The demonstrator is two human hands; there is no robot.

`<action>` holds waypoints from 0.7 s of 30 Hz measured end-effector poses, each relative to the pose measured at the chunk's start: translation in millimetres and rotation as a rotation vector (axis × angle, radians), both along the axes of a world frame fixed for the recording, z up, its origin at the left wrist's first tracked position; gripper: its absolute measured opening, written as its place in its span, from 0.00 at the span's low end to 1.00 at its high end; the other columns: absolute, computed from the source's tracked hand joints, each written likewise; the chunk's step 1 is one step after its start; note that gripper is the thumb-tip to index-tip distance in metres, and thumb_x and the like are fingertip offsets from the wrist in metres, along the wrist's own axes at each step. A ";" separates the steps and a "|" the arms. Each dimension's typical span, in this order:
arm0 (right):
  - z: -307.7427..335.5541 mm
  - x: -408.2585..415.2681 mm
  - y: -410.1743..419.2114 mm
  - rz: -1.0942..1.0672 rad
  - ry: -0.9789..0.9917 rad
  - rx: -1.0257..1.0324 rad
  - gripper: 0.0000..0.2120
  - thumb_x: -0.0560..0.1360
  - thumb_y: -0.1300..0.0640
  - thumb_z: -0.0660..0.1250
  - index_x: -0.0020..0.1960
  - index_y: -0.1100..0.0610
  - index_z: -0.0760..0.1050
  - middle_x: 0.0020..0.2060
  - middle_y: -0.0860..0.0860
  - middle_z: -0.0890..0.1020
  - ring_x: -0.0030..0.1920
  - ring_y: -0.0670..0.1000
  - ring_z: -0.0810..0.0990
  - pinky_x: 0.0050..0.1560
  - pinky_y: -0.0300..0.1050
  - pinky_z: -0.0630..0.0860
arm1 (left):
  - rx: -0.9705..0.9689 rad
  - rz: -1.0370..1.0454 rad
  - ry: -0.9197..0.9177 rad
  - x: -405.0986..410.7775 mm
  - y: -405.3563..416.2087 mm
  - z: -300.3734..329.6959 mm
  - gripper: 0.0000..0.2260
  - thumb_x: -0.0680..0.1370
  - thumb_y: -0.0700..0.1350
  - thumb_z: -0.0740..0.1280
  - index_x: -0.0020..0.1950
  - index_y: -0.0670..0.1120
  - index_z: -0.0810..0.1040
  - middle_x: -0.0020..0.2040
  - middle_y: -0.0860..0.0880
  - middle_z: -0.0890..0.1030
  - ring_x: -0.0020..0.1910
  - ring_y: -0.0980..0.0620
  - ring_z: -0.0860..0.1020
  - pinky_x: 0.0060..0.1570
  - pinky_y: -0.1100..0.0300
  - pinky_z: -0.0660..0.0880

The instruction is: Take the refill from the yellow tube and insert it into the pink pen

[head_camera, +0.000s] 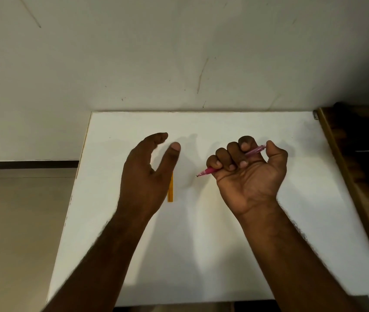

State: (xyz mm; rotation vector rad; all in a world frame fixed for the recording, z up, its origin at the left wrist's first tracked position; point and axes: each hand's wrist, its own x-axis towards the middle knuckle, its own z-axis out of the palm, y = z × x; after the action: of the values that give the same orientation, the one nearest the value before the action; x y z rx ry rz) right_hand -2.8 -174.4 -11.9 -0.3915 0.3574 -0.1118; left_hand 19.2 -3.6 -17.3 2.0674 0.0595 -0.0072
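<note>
Our right hand (250,174) held the pink pen (210,170) in a closed fist, palm turned up, fingers (235,152) wrapped round the barrel and its tip pointing left above the white bench (224,244). Our left hand (144,176) hovered open and empty, thumb and fingers spread. The yellow tube (170,190) lay on the bench, partly hidden under that hand, apart from the pen.

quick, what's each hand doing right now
Left hand: open, holding nothing, above the yellow tube on the table.
Right hand: closed around the pink pen.
</note>
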 end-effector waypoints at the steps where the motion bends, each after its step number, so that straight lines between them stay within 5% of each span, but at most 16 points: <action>1: 0.4 -0.3 0.1 -0.002 -0.001 0.002 0.22 0.78 0.43 0.49 0.36 0.57 0.67 0.26 0.49 0.61 0.30 0.51 0.57 0.35 0.45 0.63 | 0.103 -0.032 -0.044 -0.1 2.2 -2.8 0.23 0.78 0.64 0.62 0.68 0.55 0.75 0.67 0.60 0.76 0.67 0.61 0.71 0.62 0.66 0.68; 6: 1.3 -0.5 -1.2 -0.011 -0.004 0.008 0.22 0.78 0.42 0.49 0.36 0.57 0.67 0.26 0.49 0.61 0.29 0.50 0.58 0.34 0.44 0.64 | 0.401 -0.105 -0.174 1.4 8.6 -12.8 0.30 0.78 0.65 0.59 0.75 0.50 0.69 0.77 0.51 0.68 0.79 0.51 0.59 0.75 0.54 0.59; 21: 0.1 0.5 -0.2 0.040 -0.026 0.013 0.21 0.79 0.43 0.48 0.36 0.56 0.66 0.25 0.49 0.61 0.31 0.50 0.55 0.35 0.45 0.63 | 0.656 -0.172 -0.190 1.4 11.9 -16.6 0.35 0.78 0.68 0.55 0.79 0.50 0.62 0.82 0.49 0.58 0.82 0.48 0.46 0.79 0.43 0.49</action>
State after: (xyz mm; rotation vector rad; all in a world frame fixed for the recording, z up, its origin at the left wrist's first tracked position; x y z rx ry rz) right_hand -2.3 -174.6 -11.8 -0.3837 0.3245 -0.0757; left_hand 20.5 8.2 -33.9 2.7110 -0.2666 0.1177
